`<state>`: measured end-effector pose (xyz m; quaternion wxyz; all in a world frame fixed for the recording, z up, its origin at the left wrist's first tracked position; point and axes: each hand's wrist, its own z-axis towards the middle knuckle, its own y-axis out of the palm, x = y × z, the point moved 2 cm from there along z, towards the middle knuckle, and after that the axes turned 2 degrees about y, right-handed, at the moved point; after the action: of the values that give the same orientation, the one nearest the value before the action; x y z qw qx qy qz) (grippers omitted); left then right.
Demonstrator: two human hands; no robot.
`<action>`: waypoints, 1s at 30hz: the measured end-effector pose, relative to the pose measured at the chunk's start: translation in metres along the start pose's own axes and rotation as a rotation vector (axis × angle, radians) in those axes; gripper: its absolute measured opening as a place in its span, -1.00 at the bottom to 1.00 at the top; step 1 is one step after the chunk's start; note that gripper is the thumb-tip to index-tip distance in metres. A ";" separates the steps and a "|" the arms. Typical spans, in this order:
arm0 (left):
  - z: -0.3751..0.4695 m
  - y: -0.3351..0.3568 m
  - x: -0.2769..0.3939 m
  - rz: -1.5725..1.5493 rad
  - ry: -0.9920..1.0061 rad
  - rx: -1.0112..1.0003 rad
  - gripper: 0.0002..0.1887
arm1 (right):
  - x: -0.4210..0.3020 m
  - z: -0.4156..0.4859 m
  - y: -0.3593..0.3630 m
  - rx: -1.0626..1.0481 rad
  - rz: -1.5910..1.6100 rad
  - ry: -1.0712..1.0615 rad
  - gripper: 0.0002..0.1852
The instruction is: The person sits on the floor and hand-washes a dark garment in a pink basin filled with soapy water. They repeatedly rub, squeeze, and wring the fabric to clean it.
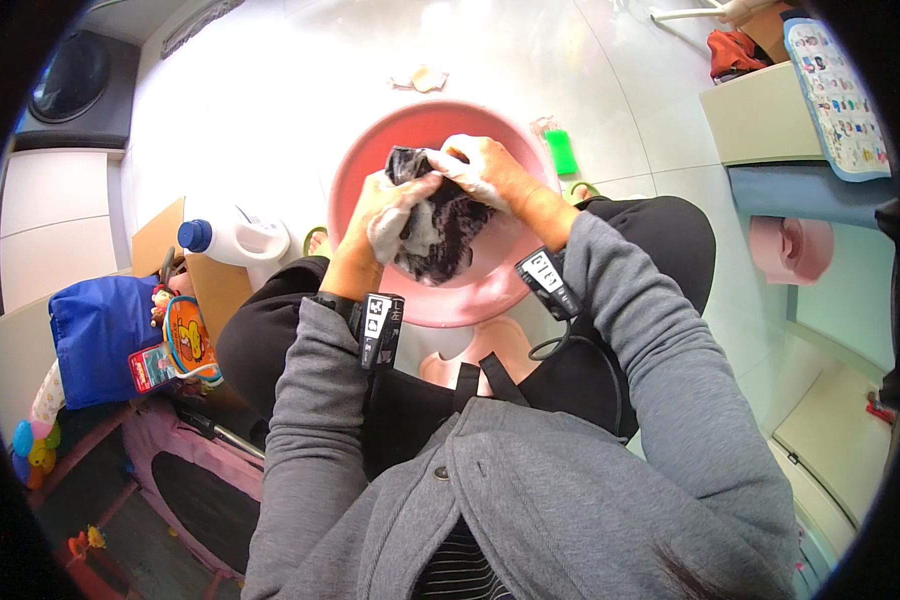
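A dark, wet cloth covered in white suds is held up over a pink plastic basin on the floor between my knees. My left hand grips its left side, with foam over the fingers and palm. My right hand pinches the upper edge, close to the left fingertips, and is soapy too. The cloth's lower part hangs inside the basin. What lies beneath the cloth and hands is hidden.
A white jug with a blue cap stands left of the basin, near a cardboard box and a blue fabric bag. A bright green block lies to the basin's right. A small wrapper-like item lies beyond it.
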<state>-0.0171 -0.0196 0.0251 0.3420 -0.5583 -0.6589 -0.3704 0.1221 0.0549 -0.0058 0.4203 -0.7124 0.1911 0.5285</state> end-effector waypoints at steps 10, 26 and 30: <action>-0.013 -0.033 0.010 -0.447 0.175 -0.002 -0.71 | 0.027 0.001 -0.018 -0.333 -0.103 0.199 -0.56; -0.024 -0.030 0.029 -0.133 0.269 0.004 -0.68 | -0.003 -0.006 -0.018 -0.466 -0.016 0.024 -0.73; -0.021 -0.043 0.023 -0.208 0.283 0.057 -0.68 | -0.012 -0.007 -0.026 0.056 -0.518 -0.275 -0.79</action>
<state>-0.0618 -0.0311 0.0513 0.4068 -0.4195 -0.6686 -0.4599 0.1400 0.0622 0.0158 0.5824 -0.6473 -0.0414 0.4899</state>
